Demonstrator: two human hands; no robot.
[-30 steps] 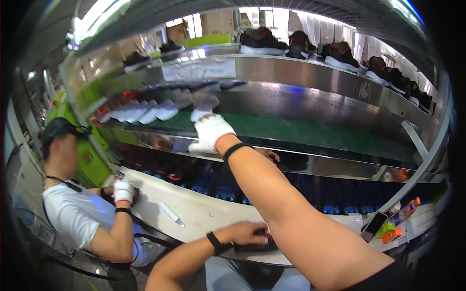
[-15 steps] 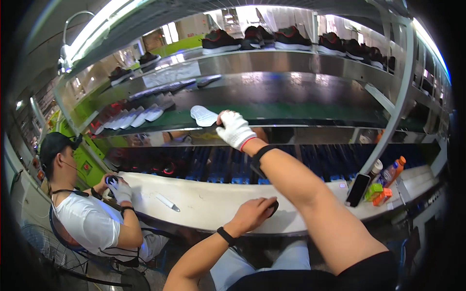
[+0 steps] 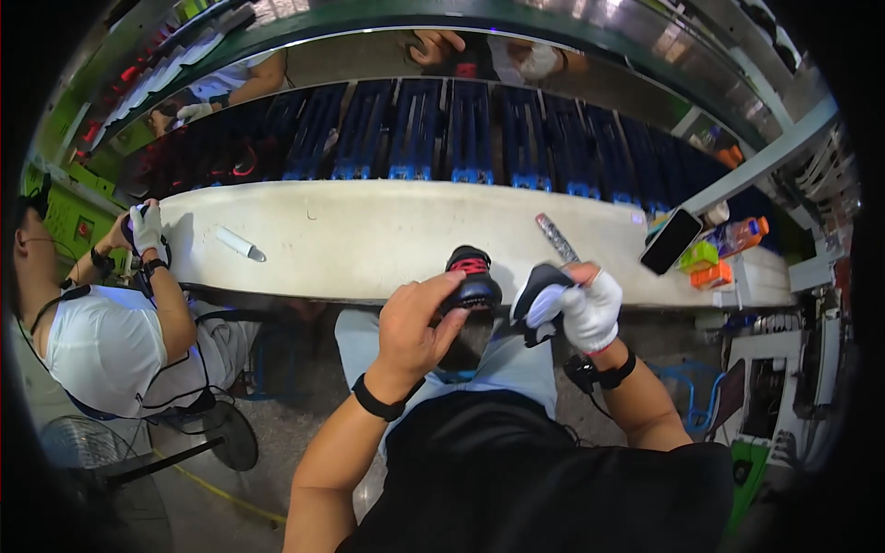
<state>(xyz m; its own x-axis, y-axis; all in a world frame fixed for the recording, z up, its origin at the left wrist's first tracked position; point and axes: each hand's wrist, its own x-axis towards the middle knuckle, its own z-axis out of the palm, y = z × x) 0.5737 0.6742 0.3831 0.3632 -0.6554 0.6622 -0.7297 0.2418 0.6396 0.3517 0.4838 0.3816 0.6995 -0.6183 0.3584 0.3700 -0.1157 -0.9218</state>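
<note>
Two hands met just below the near edge of the long pale workbench point(image 3: 387, 244), over the lap. The bare left hand point(image 3: 415, 323) had its fingers curled shut on the black shoe with the red tongue point(image 3: 472, 276), whose toe rested at that edge. The white-gloved right hand point(image 3: 590, 309) was clamped on a black-and-white insole piece point(image 3: 539, 295) just beside the shoe. Judged risk: the shoe overhung the bench edge, so a loosened grip would probably drop it to the floor. On the bench, a patterned flat stick point(image 3: 558, 238) and a black phone point(image 3: 671, 241) crowded the right; open surface lay leftward toward the white-handled tool point(image 3: 241, 245) and a seated co-worker's gloved hand point(image 3: 145, 226).
</note>
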